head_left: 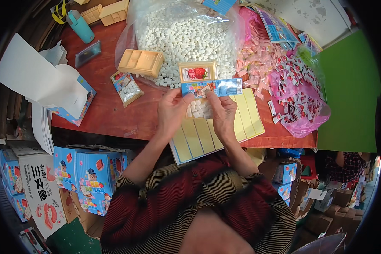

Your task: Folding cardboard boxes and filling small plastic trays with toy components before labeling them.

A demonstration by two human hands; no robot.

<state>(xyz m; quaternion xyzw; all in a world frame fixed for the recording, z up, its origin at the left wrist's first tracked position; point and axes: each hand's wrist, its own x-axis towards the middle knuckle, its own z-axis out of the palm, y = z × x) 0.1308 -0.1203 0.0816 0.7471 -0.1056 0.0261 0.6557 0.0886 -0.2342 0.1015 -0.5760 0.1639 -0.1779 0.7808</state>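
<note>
Over the table's front, my left hand (pixel 172 111) and my right hand (pixel 222 113) are closed on a small compartment tray (pixel 199 64) with a blue printed card strip (pixel 228 87) across its middle. A packet with a strawberry picture (pixel 196 73) lies in the tray's far part. White cubes (pixel 199 109) fill its near part. My thumbs press on the strip, whose right end sticks out past the tray. Whether the strip wraps under the tray is hidden. Beneath my hands lies a yellow sheet with sticker-like strips (pixel 194 142).
A clear bag of white cubes (pixel 182 38) spreads behind my hands, beside stacked empty trays (pixel 140 62) and a filled pack (pixel 127 88). Pink packets (pixel 260 59) and a pink bag of small sachets (pixel 298 93) lie right. A blue box (pixel 82 101) and teal bottle (pixel 80 27) stand left.
</note>
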